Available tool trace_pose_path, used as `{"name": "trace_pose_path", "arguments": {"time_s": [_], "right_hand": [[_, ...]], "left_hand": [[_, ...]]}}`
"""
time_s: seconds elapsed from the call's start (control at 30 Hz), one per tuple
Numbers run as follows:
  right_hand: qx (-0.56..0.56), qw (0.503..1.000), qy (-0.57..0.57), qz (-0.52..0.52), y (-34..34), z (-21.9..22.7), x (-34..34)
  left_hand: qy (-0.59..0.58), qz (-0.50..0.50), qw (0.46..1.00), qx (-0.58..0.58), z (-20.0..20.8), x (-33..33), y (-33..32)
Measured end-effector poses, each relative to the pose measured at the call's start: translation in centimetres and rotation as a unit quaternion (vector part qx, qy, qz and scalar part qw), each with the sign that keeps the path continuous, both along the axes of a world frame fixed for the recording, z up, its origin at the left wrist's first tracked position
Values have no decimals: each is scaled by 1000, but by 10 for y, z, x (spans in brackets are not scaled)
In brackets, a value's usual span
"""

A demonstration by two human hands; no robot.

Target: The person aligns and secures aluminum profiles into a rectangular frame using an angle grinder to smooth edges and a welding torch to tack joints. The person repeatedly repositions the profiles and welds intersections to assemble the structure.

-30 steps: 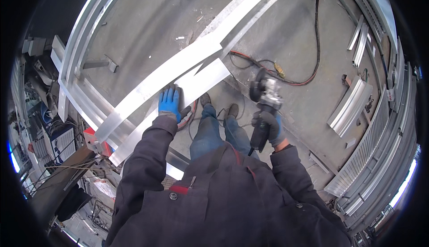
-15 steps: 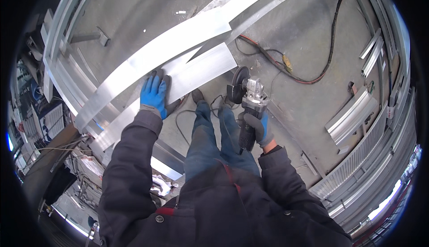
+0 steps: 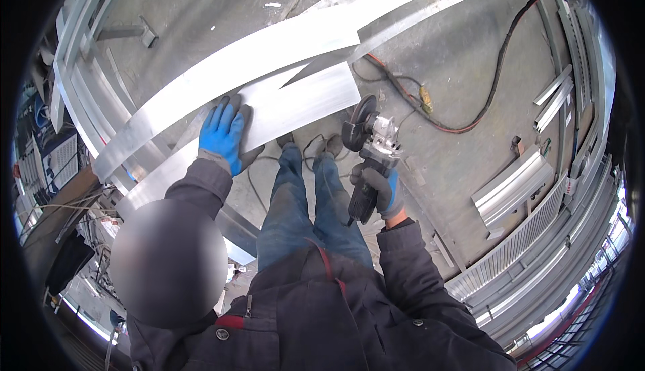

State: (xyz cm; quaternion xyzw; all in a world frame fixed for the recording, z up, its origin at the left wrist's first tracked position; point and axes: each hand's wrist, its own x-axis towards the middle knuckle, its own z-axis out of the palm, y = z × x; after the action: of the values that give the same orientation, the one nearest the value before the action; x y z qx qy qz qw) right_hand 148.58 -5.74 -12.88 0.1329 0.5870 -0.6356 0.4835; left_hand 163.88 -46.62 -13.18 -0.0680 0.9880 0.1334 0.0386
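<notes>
Black-and-silver angle grinder (image 3: 381, 141), right of centre: grasped in right hand (image 3: 384, 188); disc brought nearer the flat silvery metal strip's (image 3: 309, 100) end than a second ago, so tool and metal are judged closely paired. Strip, centre: overlaid by left hand (image 3: 225, 132), fingers extended, unclenched.

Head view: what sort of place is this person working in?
Probably a metalworking shop. The gloved right hand holds an angle grinder, the gloved left hand rests on a long, pale metal strip, and long metal lengths line the right side.
</notes>
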Motion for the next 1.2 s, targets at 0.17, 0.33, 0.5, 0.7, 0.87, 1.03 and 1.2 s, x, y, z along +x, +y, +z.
{"name": "trace_pose_path", "arguments": {"time_s": [0.17,0.33,0.5,0.7,0.87,1.03,1.2], "right_hand": [[4,1000,-11,-8,1,1,0],[-2,1000,-3,22,2,-3,-4],[-10,1000,-18,-12,-2,-6,-3],[-13,999,-22,-19,-2,-1,-2],[-21,999,-33,-3,-3,-9,-5],[-34,998,-38,-44,-4,-10,1],[-35,998,-42,-42,-2,-7,0]], "left_hand": [[-9,2,1000,13,-4,-2,-4],[-18,5,1000,18,-2,-4,-3],[-11,1,1000,18,0,-2,-3],[-6,5,1000,26,-3,-5,-4],[-9,0,1000,-6,-5,-1,-2],[-1,-6,1000,-3,-18,7,-7],[-23,-12,999,-24,-28,12,-11]]}}
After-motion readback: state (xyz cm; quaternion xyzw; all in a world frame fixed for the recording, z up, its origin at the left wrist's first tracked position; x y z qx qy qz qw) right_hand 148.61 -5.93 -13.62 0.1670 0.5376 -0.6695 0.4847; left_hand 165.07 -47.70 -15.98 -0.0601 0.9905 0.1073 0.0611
